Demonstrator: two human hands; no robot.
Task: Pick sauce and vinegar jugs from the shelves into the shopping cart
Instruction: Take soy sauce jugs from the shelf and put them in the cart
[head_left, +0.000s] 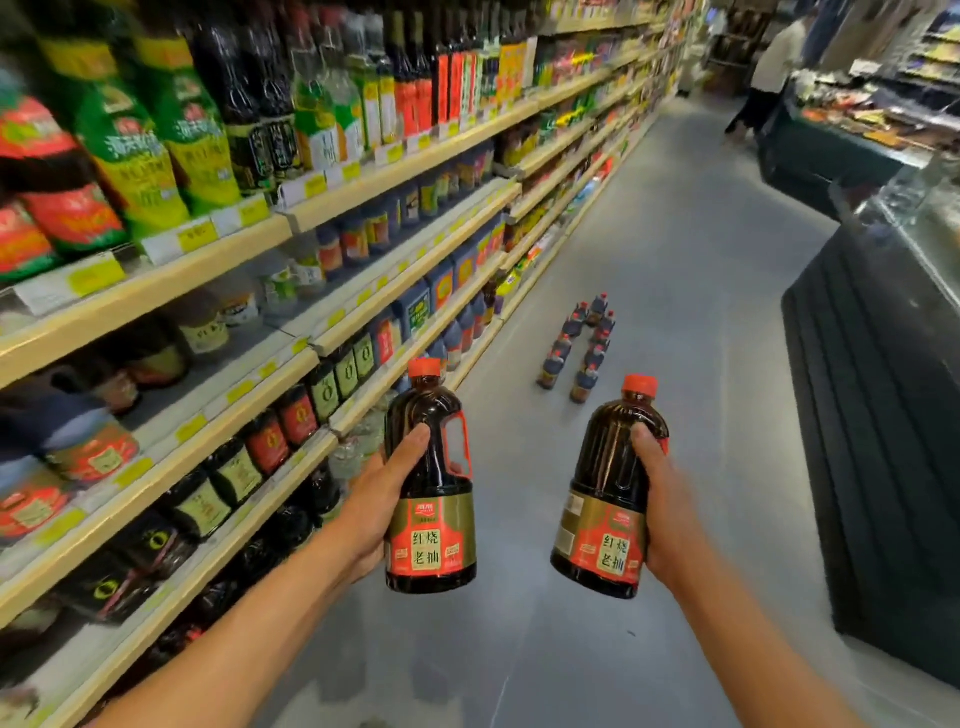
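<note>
I hold one dark sauce jug (431, 483) in my left hand (379, 499) and another jug (608, 493) in my right hand (667, 514), fingers wrapped round each body, both upright off the shelves (218, 364), likely for carrying; no cart is in sight.
</note>
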